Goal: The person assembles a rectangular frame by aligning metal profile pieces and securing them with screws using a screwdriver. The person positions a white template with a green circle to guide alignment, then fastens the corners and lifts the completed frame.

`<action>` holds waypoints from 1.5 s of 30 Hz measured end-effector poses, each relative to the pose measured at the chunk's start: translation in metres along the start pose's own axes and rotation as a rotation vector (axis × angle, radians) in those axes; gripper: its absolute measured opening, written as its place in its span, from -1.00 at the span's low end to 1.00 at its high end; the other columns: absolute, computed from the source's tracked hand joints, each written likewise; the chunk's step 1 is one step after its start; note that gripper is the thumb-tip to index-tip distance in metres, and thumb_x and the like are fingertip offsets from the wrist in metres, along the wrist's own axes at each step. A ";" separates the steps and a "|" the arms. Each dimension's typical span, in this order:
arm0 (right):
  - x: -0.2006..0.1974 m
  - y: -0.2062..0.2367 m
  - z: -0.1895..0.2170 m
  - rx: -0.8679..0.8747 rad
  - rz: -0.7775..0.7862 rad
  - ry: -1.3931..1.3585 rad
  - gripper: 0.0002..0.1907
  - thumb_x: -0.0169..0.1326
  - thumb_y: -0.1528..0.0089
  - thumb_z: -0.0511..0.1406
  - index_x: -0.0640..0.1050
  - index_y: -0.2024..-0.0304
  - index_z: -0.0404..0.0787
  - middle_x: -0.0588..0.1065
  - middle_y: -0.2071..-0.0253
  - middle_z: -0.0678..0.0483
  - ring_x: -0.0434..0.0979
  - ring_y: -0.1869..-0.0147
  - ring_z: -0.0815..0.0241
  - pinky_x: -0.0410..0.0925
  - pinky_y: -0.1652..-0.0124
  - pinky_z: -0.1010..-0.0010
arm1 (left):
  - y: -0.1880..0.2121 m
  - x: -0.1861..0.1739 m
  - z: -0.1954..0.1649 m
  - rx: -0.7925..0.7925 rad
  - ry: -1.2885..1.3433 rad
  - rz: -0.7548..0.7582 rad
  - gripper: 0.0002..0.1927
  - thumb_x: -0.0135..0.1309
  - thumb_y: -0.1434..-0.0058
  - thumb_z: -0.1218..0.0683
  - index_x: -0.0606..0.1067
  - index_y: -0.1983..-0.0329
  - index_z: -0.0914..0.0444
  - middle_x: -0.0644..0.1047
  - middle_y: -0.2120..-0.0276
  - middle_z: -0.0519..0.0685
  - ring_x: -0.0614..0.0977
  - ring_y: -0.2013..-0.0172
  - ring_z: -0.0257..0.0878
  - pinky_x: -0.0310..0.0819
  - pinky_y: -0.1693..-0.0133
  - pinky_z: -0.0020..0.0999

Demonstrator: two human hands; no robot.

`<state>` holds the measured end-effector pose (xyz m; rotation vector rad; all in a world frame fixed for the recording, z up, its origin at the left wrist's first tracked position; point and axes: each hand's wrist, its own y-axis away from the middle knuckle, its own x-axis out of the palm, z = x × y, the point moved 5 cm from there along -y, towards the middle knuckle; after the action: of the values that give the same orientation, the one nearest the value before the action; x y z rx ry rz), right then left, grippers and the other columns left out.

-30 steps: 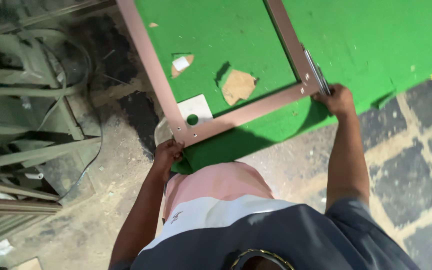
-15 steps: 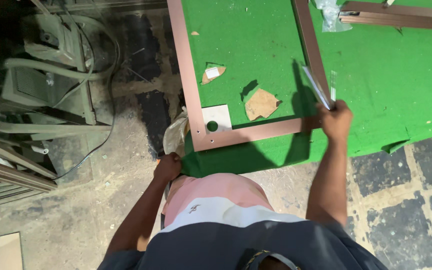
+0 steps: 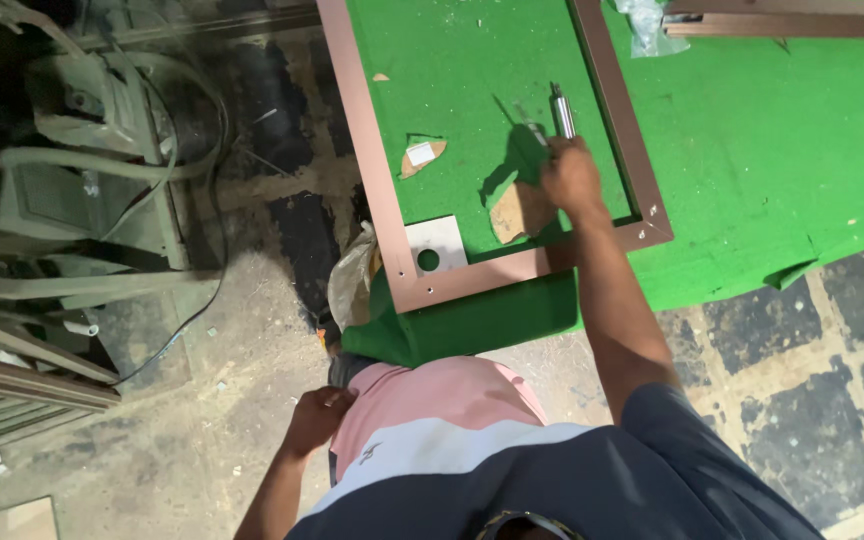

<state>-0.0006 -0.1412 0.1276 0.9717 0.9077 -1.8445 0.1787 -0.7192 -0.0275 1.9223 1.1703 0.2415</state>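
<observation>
My right hand (image 3: pixel 572 180) is shut on a slim silver tool (image 3: pixel 562 110) and hovers over the green felt table (image 3: pixel 752 150), inside the brown metal frame (image 3: pixel 472 275) near its right rail. A tan cardboard scrap (image 3: pixel 514 215) lies just below that hand. My left hand (image 3: pixel 317 415) is down at my waist, fingers curled against the pink shirt, well away from the frame. A white square plate with a round hole (image 3: pixel 435 245) sits in the frame's near left corner.
A second cardboard scrap (image 3: pixel 422 155) lies inside the frame. Brown bars (image 3: pixel 792 20) and a clear plastic bag (image 3: pixel 642 20) rest at the table's far side. A grey machine with hoses (image 3: pixel 82 130) stands left. A crumpled wrapper (image 3: pixel 352 280) hangs off the table edge.
My right hand moved from the frame's near right corner inward over the felt, carrying the silver tool. My left hand left the frame's near left corner and dropped to my waist.
</observation>
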 end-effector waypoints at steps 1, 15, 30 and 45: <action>0.009 0.001 0.008 0.006 0.021 0.009 -0.60 0.11 -0.21 -0.35 0.58 -0.12 -0.22 0.46 -0.11 -0.29 0.52 -0.10 -0.33 0.40 -0.05 0.00 | 0.001 -0.002 0.003 0.073 -0.015 -0.006 -0.64 0.20 -0.21 -0.07 0.68 0.15 0.31 0.74 0.28 0.09 0.73 0.21 -0.16 0.59 0.15 -0.30; 0.018 0.141 0.161 -0.086 -0.242 -0.131 -0.74 0.19 -0.24 -0.30 0.57 0.05 -0.27 0.52 0.06 -0.13 0.46 -0.07 -0.19 0.29 -0.10 0.02 | -0.076 -0.061 -0.001 -0.156 0.203 0.048 -0.79 0.02 -0.26 0.10 0.53 0.38 0.35 0.54 0.52 0.00 0.51 0.51 -0.20 0.39 0.46 -0.26; 0.040 0.175 0.198 0.047 -0.289 -0.109 -0.85 0.21 -0.14 -0.24 0.58 0.39 -0.20 0.53 0.30 -0.01 0.49 0.17 -0.10 0.36 0.11 0.11 | -0.120 -0.166 -0.017 -0.134 -0.240 0.166 -0.47 0.01 -0.39 -0.22 0.50 0.39 0.34 0.44 0.59 0.03 0.43 0.58 -0.21 0.31 0.47 -0.24; 0.075 0.178 0.179 0.334 -0.266 -0.105 -0.75 0.17 -0.31 -0.20 0.65 0.06 -0.22 0.57 0.26 -0.20 0.57 0.19 -0.26 0.40 0.19 -0.01 | -0.107 -0.035 -0.199 0.248 -0.186 0.933 -0.63 0.07 -0.37 -0.16 0.48 0.25 0.25 0.56 0.43 -0.08 0.51 0.52 -0.40 0.36 0.49 -0.49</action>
<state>0.0857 -0.3887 0.1035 0.9765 0.7035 -2.3041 -0.0175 -0.6140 0.0245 2.5362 0.1112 0.4047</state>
